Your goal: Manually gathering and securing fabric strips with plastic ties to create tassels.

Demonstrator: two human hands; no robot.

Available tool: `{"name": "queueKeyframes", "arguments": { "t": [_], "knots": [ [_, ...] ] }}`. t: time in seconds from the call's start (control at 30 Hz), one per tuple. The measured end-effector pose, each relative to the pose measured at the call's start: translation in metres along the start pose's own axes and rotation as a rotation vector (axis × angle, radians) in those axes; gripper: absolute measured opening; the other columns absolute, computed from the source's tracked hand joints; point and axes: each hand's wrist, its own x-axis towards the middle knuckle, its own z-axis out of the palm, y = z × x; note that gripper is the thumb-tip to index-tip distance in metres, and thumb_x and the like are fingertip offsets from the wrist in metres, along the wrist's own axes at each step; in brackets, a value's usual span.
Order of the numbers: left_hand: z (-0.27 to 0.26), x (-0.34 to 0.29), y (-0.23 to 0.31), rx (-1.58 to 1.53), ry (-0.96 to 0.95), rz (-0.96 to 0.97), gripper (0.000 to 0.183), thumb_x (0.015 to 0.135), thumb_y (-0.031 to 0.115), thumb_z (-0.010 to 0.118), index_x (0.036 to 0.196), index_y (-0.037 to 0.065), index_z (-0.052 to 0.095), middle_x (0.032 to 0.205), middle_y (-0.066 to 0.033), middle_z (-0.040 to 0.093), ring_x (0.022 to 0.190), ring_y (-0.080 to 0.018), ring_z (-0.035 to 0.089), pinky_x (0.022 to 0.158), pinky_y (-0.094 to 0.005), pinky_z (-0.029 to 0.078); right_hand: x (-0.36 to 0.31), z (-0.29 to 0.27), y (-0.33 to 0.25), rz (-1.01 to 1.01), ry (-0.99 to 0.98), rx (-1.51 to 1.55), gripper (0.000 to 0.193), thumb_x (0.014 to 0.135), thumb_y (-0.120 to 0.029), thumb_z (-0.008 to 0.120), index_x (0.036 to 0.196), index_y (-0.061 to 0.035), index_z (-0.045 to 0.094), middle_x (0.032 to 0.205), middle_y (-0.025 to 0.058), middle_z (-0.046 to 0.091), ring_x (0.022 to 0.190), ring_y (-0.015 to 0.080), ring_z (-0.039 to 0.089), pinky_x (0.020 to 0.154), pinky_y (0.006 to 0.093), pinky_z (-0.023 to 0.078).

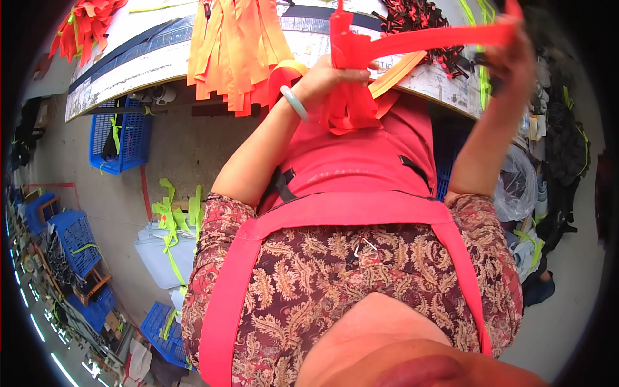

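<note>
My left hand [332,80], with a pale bangle on its wrist, is closed around a bundle of red zipper tapes [351,106] at the table's near edge, in front of my body. The folded ends of the bundle hang below my fingers and stick up above them. A single red length stretches from it to the right. My right hand [512,61] is raised at the far right and blurred, with its fingers closed on that length's end. Left of my left hand, long orange zipper tapes [237,51] lie in a fan and droop over the table edge.
The white table [138,68] carries a dark blue strip [151,42], more red strips [87,26] at far left and a pile of small black-and-red pieces [429,29]. Blue crates [132,138] and tied pale cloth bundles [164,251] stand on the floor at left.
</note>
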Motion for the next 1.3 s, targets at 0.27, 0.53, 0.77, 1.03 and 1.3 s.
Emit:
{"name": "queueKeyframes", "arguments": {
  "t": [0.27,0.53,0.77,1.03,1.3],
  "knots": [
    [-0.025,0.014,-0.028,-0.239,0.029,0.012,0.035,0.093,0.036,0.061,0.101,0.003,0.062,0.091,-0.0040,0.063,0.100,-0.0151,0.059,0.081,-0.0294,0.049,-0.045,0.040,0.037,0.102,-0.375,-0.664,0.025,0.091,-0.029,0.064,0.091,-0.0039,0.068,0.075,-0.0040,0.063,0.059,0.0018,0.049,0.048,0.0209,0.036],
    [-0.016,0.015,-0.026,-0.225,0.045,-0.047,0.021,0.085,0.016,0.070,0.099,0.003,0.061,0.089,-0.0037,0.063,0.085,-0.0137,0.062,0.074,-0.0273,0.051,-0.049,0.055,0.116,0.275,-0.689,-0.862,0.032,0.088,-0.030,0.067,0.084,0.0021,0.068,0.057,0.0049,0.051,0.056,0.0083,0.047,0.054,0.0289,0.041],
    [0.001,0.011,-0.010,-0.077,-0.134,-0.048,0.018,0.083,0.015,0.070,0.091,0.002,0.059,0.079,-0.0067,0.063,0.076,-0.0169,0.062,0.072,-0.0290,0.048,0.025,0.068,0.088,0.450,-0.283,-0.334,0.026,0.093,-0.029,0.063,0.109,-0.0090,0.063,0.065,-0.0088,0.048,0.050,0.0016,0.038,0.044,0.0183,0.029],
    [0.002,0.015,-0.009,-0.136,-0.111,-0.055,0.024,0.081,0.010,0.071,0.100,0.002,0.059,0.081,-0.0070,0.063,0.078,-0.0165,0.063,0.073,-0.0284,0.049,0.044,0.048,0.135,0.311,-0.650,-0.067,0.028,0.093,-0.029,0.062,0.109,-0.0062,0.065,0.064,-0.0085,0.048,0.052,0.0019,0.039,0.047,0.0192,0.031],
    [0.001,0.014,-0.008,-0.175,-0.081,-0.053,0.025,0.081,0.010,0.071,0.101,0.001,0.059,0.085,-0.0063,0.063,0.079,-0.0160,0.063,0.074,-0.0284,0.050,0.030,0.051,0.121,0.356,-0.609,-0.343,0.035,0.093,-0.040,0.060,0.108,-0.0084,0.067,0.060,-0.0094,0.041,0.050,-0.0007,0.031,0.044,0.0181,0.024]
  ]
}}
